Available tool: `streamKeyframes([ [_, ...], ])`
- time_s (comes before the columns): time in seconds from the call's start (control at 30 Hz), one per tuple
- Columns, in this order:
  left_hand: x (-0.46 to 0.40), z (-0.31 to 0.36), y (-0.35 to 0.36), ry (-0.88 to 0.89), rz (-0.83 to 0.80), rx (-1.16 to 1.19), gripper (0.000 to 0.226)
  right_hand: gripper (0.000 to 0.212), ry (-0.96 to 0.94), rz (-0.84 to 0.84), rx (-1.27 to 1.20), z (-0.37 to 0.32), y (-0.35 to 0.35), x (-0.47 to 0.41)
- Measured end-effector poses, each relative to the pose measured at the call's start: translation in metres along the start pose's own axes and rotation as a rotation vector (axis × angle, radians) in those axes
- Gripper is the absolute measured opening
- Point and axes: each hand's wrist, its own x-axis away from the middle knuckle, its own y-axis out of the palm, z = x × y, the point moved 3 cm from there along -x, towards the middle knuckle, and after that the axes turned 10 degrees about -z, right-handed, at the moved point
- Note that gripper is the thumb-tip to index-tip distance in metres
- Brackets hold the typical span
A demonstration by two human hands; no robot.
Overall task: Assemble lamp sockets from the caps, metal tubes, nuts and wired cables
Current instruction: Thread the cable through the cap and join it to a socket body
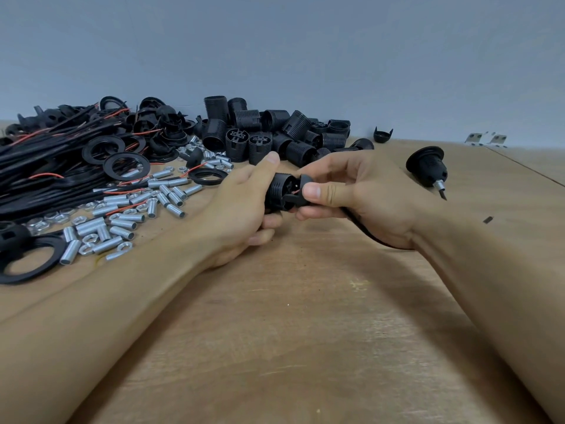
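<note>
My left hand [241, 209] grips a black threaded socket body [279, 191] above the middle of the wooden table [290, 316]. My right hand [360, 197] pinches a black cap [301, 191] against the body's end, with a bit of red wire showing in the gap between them. A black cable [367, 232] runs from the cap under my right palm. Silver metal tubes [122, 223] and nuts [87, 240] lie scattered at the left.
A pile of black threaded socket bodies [275, 133] sits at the back centre. Black and red wired cables [46, 166], rings [127, 166] and caps heap at the left. A finished socket [428, 168] lies at the right, a loose cap [382, 134] behind it.
</note>
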Motion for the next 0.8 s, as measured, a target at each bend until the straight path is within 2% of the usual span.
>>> streamKeyframes([
  [0.23, -0.0016, 0.0, -0.0002, -0.095, 0.086, -0.027, 0.046, 0.011, 0.006, -0.006, 0.051, 0.0023, 0.0023, -0.0021],
  [0.4, -0.002, 0.0001, 0.0032, -0.104, 0.143, -0.104, 0.062, 0.015, 0.015, -0.038, 0.115, 0.0005, 0.0021, -0.0019],
  [0.6, -0.0016, -0.0007, 0.0033, -0.125, 0.187, -0.163, 0.05, 0.012, 0.012, -0.041, 0.137, 0.0024, 0.0014, -0.0017],
  [0.7, -0.0003, 0.0, 0.0029, -0.146, 0.211, -0.172, 0.046, 0.014, 0.007, -0.006, 0.208, 0.0025, 0.0012, -0.0015],
  [0.8, 0.0003, 0.0005, 0.0027, -0.175, 0.211, -0.149, 0.045, 0.02, 0.008, -0.02, 0.167, 0.0005, 0.0029, -0.0025],
])
